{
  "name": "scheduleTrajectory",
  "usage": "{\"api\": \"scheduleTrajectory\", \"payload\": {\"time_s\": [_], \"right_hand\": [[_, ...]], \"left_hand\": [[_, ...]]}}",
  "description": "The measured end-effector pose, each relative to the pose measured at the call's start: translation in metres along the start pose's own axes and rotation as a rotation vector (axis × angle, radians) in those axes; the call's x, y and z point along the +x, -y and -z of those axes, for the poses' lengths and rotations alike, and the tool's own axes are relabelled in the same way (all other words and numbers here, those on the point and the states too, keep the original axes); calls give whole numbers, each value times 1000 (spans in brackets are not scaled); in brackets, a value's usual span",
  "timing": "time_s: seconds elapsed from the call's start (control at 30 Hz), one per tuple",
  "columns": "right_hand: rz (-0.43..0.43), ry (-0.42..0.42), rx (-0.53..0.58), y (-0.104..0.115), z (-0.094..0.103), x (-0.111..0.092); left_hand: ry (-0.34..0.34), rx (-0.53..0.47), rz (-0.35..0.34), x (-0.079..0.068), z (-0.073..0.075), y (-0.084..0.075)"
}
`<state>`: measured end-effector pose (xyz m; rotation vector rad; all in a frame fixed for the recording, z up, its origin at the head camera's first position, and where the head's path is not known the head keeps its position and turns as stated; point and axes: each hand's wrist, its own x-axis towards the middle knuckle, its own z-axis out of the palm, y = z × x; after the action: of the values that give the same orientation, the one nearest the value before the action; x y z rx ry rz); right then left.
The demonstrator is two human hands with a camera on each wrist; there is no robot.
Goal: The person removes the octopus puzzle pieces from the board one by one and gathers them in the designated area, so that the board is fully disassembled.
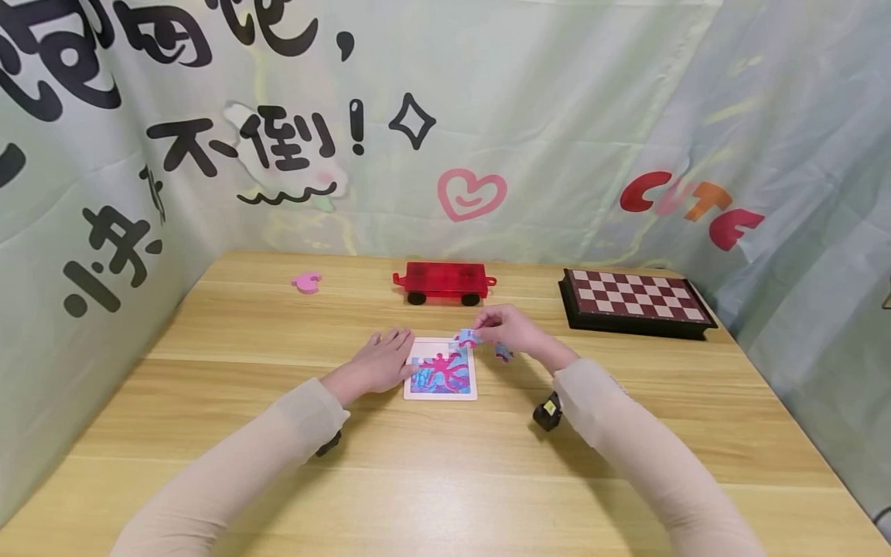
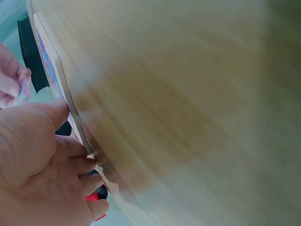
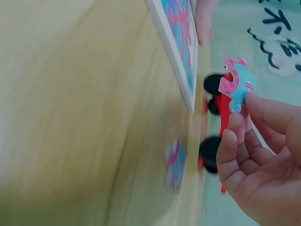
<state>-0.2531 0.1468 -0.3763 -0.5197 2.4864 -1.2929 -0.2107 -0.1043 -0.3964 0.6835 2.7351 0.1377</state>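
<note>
A jigsaw puzzle tray with a white rim lies on the table, its assembled part showing a pink octopus on blue. My left hand rests at the tray's left edge, fingers extended; in the left wrist view the thumb lies over the rim. Between thumb and fingertips, my right hand pinches a blue and pink puzzle piece, held up over the tray's upper right corner. A second puzzle piece lies on the table just right of the tray, below the right hand.
A red toy wagon with black wheels stands behind the tray. At the back right lies a checkered board-game box. A small pink piece lies at the back left. A printed curtain hangs behind the wooden table.
</note>
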Motion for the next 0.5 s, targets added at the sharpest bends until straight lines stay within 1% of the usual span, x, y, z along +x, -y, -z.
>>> {"api": "scheduleTrajectory", "payload": {"time_s": [0.1, 0.23, 0.37, 0.5], "right_hand": [[-34, -21, 0, -8, 13, -9], [-44, -38, -36, -23, 28, -21], [-32, -63, -96, -37, 40, -33], [-57, -90, -144, -48, 49, -41]], "left_hand": [[-1, 4, 4, 0, -1, 1], [1, 5, 6, 0, -1, 2], [2, 8, 4, -1, -1, 2], [0, 1, 3, -2, -1, 2]]}}
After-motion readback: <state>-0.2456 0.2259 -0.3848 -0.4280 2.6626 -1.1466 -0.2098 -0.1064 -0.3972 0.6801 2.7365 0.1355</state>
